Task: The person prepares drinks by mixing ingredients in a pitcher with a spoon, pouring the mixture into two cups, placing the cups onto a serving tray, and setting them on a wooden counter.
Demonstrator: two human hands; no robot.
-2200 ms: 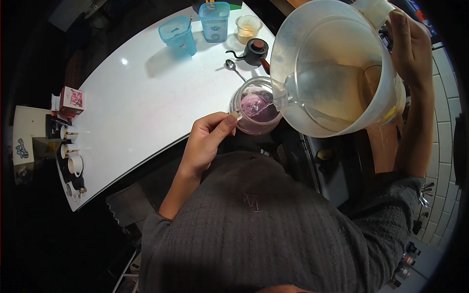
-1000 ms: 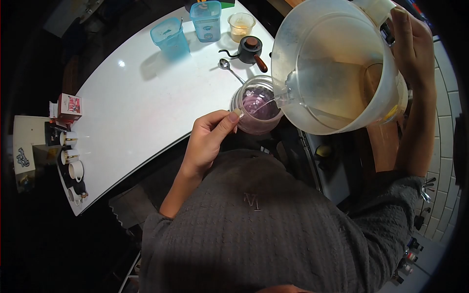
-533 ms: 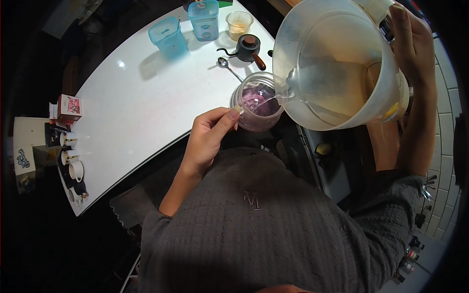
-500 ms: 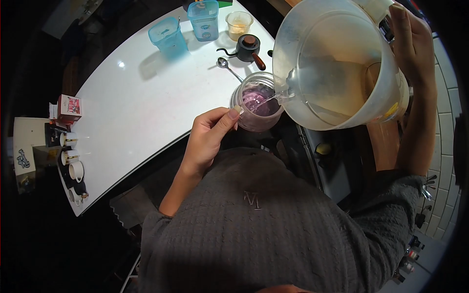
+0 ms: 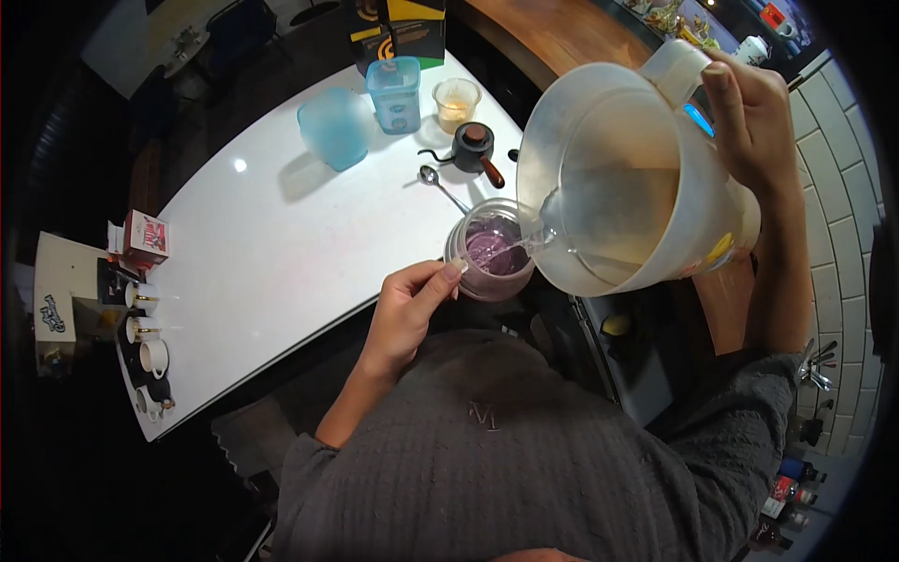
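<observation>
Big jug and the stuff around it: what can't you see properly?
- Head view: the big jug hides whatever is behind it.
- Head view: the blue tub on the left is too blurred to see inside.
- Head view: the lid hides the little black pot's inside.
- Head view: purple liquid hides the bottom of the glass jar.
- Head view: the bottles, lower right, are too small to read.

Spoon (image 5: 429, 175) lies beyond left fingers (image 5: 454, 270) | kettle (image 5: 471, 148) sits farther beyond them | blue tubs (image 5: 394, 96) and cup (image 5: 457, 106) stand past it | box (image 5: 146, 238) and mugs (image 5: 154, 360) sit well left of fingers
</observation>
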